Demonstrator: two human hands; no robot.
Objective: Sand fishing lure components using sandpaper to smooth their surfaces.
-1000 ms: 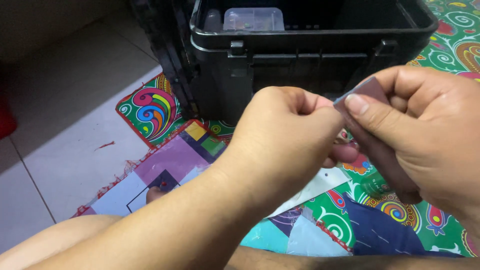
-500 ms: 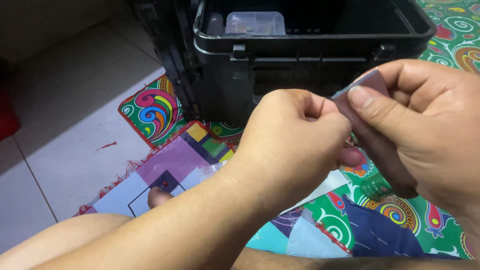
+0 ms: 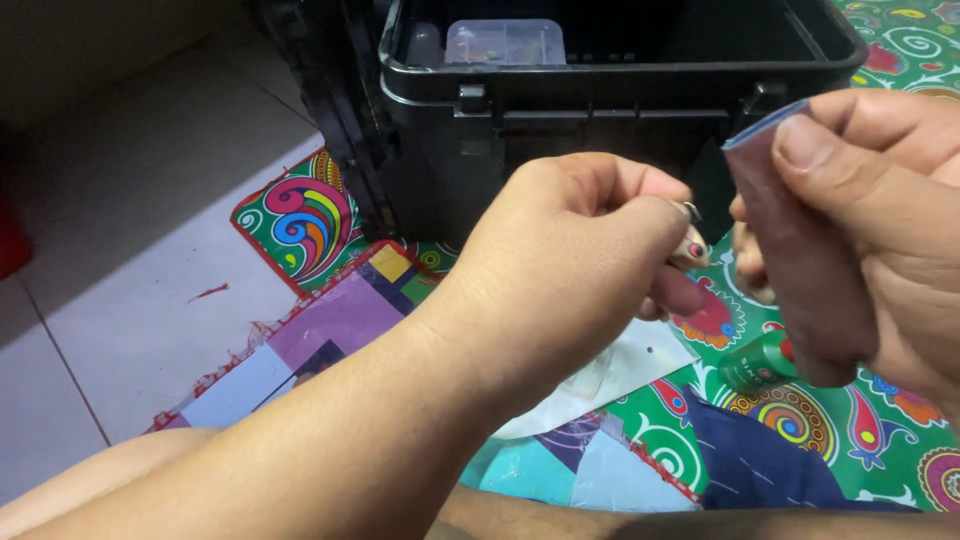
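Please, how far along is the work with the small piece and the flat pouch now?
Done: the black box stands open, a clear case inside. In hand: the left hand pinches a small ringed piece; the right hand holds a flat brownish pouch upright. Left: the piece is outside the pouch; a green bottle lies below the hands.

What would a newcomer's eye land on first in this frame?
First, the two hands close to the camera: the left hand pinches a small lure-like piece with a metal ring at centre, and the right hand holds a folded brownish-purple sheet at right. Behind them stands an open black plastic box with a clear small case inside, on a bright swirl-patterned cloth spread over pale floor tiles.
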